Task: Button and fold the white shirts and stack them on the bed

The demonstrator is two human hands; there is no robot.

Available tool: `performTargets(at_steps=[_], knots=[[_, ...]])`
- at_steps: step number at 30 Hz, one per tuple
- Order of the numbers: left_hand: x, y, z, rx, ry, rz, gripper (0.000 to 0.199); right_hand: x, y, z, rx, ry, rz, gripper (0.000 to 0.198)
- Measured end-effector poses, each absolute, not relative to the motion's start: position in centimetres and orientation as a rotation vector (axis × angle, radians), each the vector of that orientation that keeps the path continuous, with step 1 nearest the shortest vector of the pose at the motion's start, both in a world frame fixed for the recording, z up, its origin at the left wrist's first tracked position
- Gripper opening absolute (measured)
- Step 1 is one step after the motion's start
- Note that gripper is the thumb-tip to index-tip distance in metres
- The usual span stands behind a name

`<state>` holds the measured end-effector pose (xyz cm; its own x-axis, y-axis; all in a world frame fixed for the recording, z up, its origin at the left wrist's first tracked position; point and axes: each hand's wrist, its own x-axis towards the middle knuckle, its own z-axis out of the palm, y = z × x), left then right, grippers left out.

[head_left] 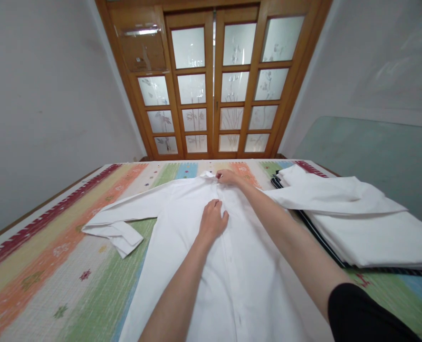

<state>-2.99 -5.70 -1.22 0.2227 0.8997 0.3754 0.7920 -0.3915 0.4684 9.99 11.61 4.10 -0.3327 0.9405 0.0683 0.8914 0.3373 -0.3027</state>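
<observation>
A white long-sleeved button-up shirt [182, 247] lies front side up, with its collar at the far end. At that collar my right hand [228, 177] is closed, fingertips pinching the edge near the neck opening. My left hand [213, 219] rests on the upper chest by the button placket, its thumb apart from the loosely bent fingers. One sleeve stretches out to the left and folds back at the cuff. The other sleeve reaches right, over a stack of folded white cloth [382, 242].
Under everything is a striped, patterned cloth [100, 285] in green, orange, cream and red. Dark striped fabric [321, 242] shows along the stack's left edge. A pale green panel [375, 147] stands at the right wall. Wooden glass-paned doors [214, 85] are behind.
</observation>
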Motion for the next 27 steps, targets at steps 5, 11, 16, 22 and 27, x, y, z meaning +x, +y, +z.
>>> performTargets(at_steps=[5,11,16,22,27], knots=[[-3.0,-5.7,-1.2,2.303,1.613,0.906,0.031,11.3,11.8,4.9,-1.614,-2.433,0.489,0.023],[-3.0,-5.8,-1.0,2.322,1.623,0.885,0.03,12.5,11.8,5.0,-1.402,-2.557,0.793,0.062],[-2.9,-5.9,-0.8,2.338,1.623,0.87,0.031,12.9,11.8,5.2,-1.406,-2.686,0.698,0.076],[-3.0,-5.9,-0.8,2.367,1.621,0.871,0.029,12.9,10.5,4.5,-1.479,-2.729,0.329,0.08],[-3.0,-6.0,-0.9,2.369,1.624,0.874,0.028,13.0,10.0,4.1,-1.447,-2.731,0.134,0.063]])
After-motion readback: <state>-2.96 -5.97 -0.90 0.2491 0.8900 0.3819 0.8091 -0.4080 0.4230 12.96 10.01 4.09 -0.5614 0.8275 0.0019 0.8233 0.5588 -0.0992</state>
